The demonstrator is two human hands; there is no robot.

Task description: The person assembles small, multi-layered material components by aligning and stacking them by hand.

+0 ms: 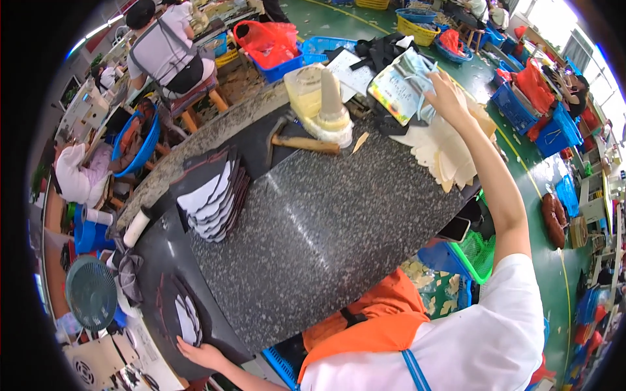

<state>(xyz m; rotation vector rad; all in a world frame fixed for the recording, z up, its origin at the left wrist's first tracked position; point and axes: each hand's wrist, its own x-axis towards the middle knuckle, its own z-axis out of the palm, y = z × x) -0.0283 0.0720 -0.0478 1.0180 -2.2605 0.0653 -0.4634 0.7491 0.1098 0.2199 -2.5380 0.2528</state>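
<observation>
My left hand (202, 355) is low at the left, fingers stretched out beside a small stack of dark pieces with white backing (187, 319). My right hand (448, 98) reaches to the far right, thumb and fingers apart over a crumpled light-blue cloth-like thing (427, 112). Under that lies a colourful printed booklet (396, 91). Cream-coloured cut sheets (447, 153) are fanned out below my right forearm. Further left on the bench, a larger overlapping stack of dark and white pieces (210, 195) rests by the speckled stone slab (326, 228).
A wooden-handled hammer (305, 143) lies beside a clear plastic container (306, 91) and a pale upright block (331, 107). A white roller (137, 227) and a green fan (91, 293) are at the left. A phone (454, 229) sits by the right edge, over baskets. Other people sit beyond.
</observation>
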